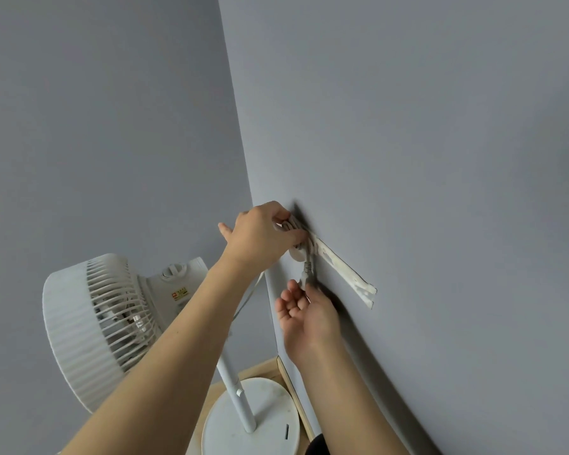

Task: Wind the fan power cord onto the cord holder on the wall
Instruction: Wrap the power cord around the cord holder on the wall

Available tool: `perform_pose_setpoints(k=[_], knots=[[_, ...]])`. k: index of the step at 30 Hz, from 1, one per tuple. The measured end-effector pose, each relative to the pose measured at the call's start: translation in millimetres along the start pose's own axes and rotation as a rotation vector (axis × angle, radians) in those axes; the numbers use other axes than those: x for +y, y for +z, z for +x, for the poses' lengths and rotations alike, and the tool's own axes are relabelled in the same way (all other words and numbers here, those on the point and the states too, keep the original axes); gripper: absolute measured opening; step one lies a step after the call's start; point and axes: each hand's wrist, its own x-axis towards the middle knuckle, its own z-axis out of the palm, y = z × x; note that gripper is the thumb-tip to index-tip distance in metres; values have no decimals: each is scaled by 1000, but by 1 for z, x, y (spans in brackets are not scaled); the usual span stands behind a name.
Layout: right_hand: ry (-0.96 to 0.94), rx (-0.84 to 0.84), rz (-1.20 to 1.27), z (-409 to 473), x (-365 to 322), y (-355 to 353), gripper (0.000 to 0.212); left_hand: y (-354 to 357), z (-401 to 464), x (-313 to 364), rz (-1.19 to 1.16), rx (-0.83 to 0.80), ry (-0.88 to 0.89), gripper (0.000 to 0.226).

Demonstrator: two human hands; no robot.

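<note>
A white cord holder (pixel 299 254) is fixed to the grey wall (pixel 440 159) near the corner, with loops of pale fan cord (pixel 291 225) wound round it. My left hand (pixel 260 236) grips the wound loops at the holder's top. Below the holder hangs the grey plug end (pixel 307 274) of the cord. My right hand (pixel 306 318) pinches that plug end between thumb and fingers close to the wall. The white pedestal fan (pixel 92 326) stands at the lower left, and a stretch of cord (pixel 243 307) runs from behind my left forearm down toward it.
A strip of bare, peeled patch (pixel 345 277) runs diagonally on the wall to the right of the holder. The fan's pole (pixel 237 392) and round base (pixel 263 418) stand on a light wooden floor (pixel 260 369) by the wall corner.
</note>
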Motion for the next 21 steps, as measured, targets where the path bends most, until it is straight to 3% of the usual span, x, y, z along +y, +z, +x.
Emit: perform_pose_setpoints(k=[9, 13, 21], knots=[[8, -3, 21, 26, 11, 3, 38, -5, 6, 2, 129, -17, 114, 33], [-24, 12, -34, 35, 10, 7, 31, -4, 2, 1, 251, 46, 239, 33], [-59, 77, -235, 28, 9, 7, 22, -8, 6, 0, 351, 30, 290, 32]])
